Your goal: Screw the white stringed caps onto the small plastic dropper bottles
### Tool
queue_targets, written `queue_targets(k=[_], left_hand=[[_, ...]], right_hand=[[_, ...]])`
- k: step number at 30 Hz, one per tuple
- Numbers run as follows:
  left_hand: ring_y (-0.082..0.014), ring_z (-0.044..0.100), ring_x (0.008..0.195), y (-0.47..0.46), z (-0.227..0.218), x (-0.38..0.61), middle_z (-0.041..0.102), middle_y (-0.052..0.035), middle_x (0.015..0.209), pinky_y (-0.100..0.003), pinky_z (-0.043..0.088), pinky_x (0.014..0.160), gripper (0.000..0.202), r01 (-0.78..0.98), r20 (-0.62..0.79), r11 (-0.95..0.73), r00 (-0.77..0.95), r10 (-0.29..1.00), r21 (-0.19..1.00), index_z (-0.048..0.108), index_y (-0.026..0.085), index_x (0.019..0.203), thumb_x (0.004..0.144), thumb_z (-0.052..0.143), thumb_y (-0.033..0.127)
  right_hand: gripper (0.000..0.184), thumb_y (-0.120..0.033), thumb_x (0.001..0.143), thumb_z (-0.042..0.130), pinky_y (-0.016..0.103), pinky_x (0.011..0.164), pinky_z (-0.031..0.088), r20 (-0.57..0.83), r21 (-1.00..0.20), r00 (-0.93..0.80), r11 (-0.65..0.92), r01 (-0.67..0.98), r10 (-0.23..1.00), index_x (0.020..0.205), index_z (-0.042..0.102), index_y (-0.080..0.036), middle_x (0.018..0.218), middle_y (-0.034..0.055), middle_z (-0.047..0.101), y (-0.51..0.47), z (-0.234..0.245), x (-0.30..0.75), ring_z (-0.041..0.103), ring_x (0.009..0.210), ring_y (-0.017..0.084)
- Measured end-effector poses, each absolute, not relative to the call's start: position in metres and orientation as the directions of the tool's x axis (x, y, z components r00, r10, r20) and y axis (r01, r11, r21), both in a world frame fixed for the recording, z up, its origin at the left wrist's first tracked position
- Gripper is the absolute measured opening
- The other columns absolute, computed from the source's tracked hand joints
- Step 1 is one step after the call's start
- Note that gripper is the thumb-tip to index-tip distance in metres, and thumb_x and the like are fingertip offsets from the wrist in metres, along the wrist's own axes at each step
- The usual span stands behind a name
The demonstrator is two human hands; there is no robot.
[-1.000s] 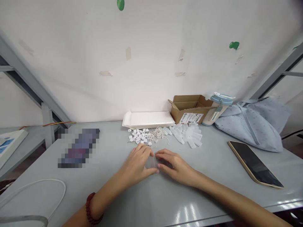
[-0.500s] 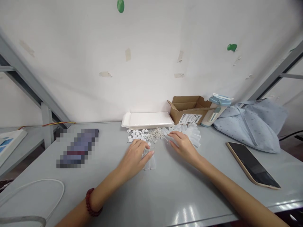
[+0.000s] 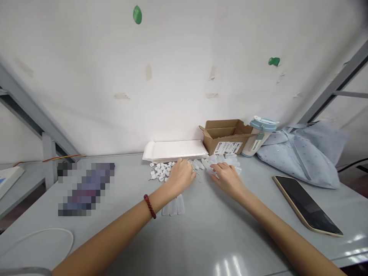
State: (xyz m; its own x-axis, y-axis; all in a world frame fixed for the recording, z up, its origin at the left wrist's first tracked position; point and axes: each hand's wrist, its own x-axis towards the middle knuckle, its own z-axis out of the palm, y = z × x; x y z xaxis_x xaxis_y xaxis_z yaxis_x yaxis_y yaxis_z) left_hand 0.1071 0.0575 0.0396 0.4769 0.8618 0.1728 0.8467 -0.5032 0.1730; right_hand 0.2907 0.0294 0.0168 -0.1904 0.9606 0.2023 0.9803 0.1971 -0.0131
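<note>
My left hand (image 3: 181, 175) reaches into the pile of thin pale strings (image 3: 198, 175), its fingers curled down and mostly hidden; what they grip cannot be made out. White plastic caps (image 3: 161, 170) lie loose just left of it. My right hand (image 3: 228, 179) rests at the edge of a heap of translucent plastic sleeves (image 3: 237, 163), fingers bent and thumb apart, touching the nearest pieces. Below my left wrist, three similar sleeves (image 3: 173, 207) lie side by side on the grey table (image 3: 195, 237).
Behind the piles lie a white padded packet (image 3: 175, 149) and an open cardboard box (image 3: 227, 143). A blue-lidded cup (image 3: 257, 138), a light blue cloth bag (image 3: 301, 157) and a phone (image 3: 306, 205) stand or lie to the right. A white cable (image 3: 54, 230) curves at left.
My left hand has moved from above the front sleeves up and right to the strings, uncovering the sleeves. My right hand has shifted slightly toward the sleeve heap. The view has tilted slightly.
</note>
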Motion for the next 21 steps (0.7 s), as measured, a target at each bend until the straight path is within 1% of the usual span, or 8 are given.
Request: queue_targets(k=[6, 9, 11, 13, 16, 17, 19, 21], left_hand=[[-0.0309, 0.056, 0.088, 0.063, 0.036, 0.118, 0.065, -0.0134, 0.069, -0.035, 0.042, 0.068, 0.018, 0.866, 0.174, -0.46, 0.43, 0.886, 0.198, 0.067, 0.013, 0.065, 0.076, 0.053, 0.012], [-0.0293, 0.057, 0.087, 0.06, 0.04, 0.115, 0.066, -0.012, 0.069, -0.034, 0.042, 0.067, 0.021, 0.859, 0.197, -0.444, 0.403, 0.894, 0.255, 0.067, 0.014, 0.062, 0.076, 0.051, 0.012], [-0.0273, 0.057, 0.086, 0.054, 0.045, 0.108, 0.066, -0.0101, 0.07, -0.033, 0.042, 0.068, 0.024, 0.849, 0.222, -0.427, 0.372, 0.901, 0.311, 0.067, 0.016, 0.063, 0.078, 0.048, 0.014], [-0.0248, 0.057, 0.086, 0.046, 0.051, 0.095, 0.067, -0.0077, 0.075, -0.031, 0.043, 0.069, 0.026, 0.832, 0.246, -0.409, 0.336, 0.909, 0.374, 0.068, 0.017, 0.068, 0.081, 0.047, 0.019], [-0.0205, 0.057, 0.082, 0.028, 0.057, 0.07, 0.066, -0.0032, 0.077, -0.029, 0.044, 0.07, 0.027, 0.803, 0.255, -0.381, 0.292, 0.922, 0.459, 0.068, 0.02, 0.07, 0.084, 0.045, 0.025], [-0.0193, 0.057, 0.079, 0.022, 0.057, 0.061, 0.066, -0.002, 0.075, -0.028, 0.044, 0.069, 0.028, 0.788, 0.252, -0.366, 0.272, 0.929, 0.496, 0.067, 0.02, 0.069, 0.085, 0.045, 0.027], [-0.0181, 0.056, 0.072, 0.009, 0.056, 0.045, 0.066, -0.0011, 0.075, -0.027, 0.043, 0.063, 0.025, 0.664, 0.183, -0.268, 0.196, 0.963, 0.698, 0.068, 0.02, 0.071, 0.083, 0.05, 0.034], [-0.0167, 0.055, 0.065, -0.002, 0.054, 0.033, 0.065, -0.0011, 0.072, -0.026, 0.041, 0.056, 0.028, 0.54, 0.08, -0.129, 0.112, 0.99, 0.832, 0.068, 0.019, 0.073, 0.081, 0.053, 0.041]], right_hand=[[0.019, -0.018, 0.084, 0.054, 0.035, 0.074, 0.036, 0.178, -0.019, -0.206, 0.213, 0.977, 0.962, 0.101, 0.061, -0.013, 0.097, 0.0124, 0.067, 0.026, 0.017, 0.286, 0.056, 0.095, 0.029], [0.016, -0.02, 0.082, 0.054, 0.034, 0.074, 0.038, 0.176, -0.053, -0.199, 0.211, 0.976, 0.964, 0.095, 0.061, -0.012, 0.094, 0.0123, 0.066, 0.025, 0.019, 0.285, 0.057, 0.092, 0.027], [0.018, -0.021, 0.083, 0.052, 0.033, 0.074, 0.039, 0.183, -0.078, -0.188, 0.205, 0.976, 0.965, 0.097, 0.06, -0.012, 0.095, 0.0117, 0.066, 0.024, 0.02, 0.285, 0.059, 0.09, 0.025], [0.02, -0.02, 0.084, 0.05, 0.033, 0.075, 0.041, 0.216, -0.143, -0.195, 0.228, 0.963, 0.957, 0.1, 0.059, -0.013, 0.096, 0.0107, 0.066, 0.023, 0.021, 0.286, 0.061, 0.085, 0.022], [0.017, -0.02, 0.082, 0.051, 0.033, 0.071, 0.043, 0.322, -0.304, -0.229, 0.329, 0.894, 0.919, 0.096, 0.06, -0.015, 0.089, 0.0082, 0.065, 0.02, 0.02, 0.285, 0.061, 0.072, 0.019], [0.016, -0.021, 0.082, 0.051, 0.033, 0.07, 0.044, 0.365, -0.343, -0.243, 0.373, 0.862, 0.899, 0.094, 0.06, -0.015, 0.084, 0.0069, 0.064, 0.018, 0.02, 0.284, 0.06, 0.069, 0.018], [0.015, -0.02, 0.081, 0.051, 0.033, 0.068, 0.045, 0.449, -0.373, -0.271, 0.455, 0.808, 0.851, 0.093, 0.059, -0.016, 0.077, 0.0045, 0.061, 0.013, 0.02, 0.28, 0.058, 0.068, 0.018], [0.015, -0.018, 0.081, 0.049, 0.032, 0.066, 0.045, 0.526, -0.377, -0.29, 0.525, 0.763, 0.8, 0.094, 0.058, -0.018, 0.074, 0.0032, 0.056, 0.007, 0.02, 0.273, 0.056, 0.069, 0.018]])
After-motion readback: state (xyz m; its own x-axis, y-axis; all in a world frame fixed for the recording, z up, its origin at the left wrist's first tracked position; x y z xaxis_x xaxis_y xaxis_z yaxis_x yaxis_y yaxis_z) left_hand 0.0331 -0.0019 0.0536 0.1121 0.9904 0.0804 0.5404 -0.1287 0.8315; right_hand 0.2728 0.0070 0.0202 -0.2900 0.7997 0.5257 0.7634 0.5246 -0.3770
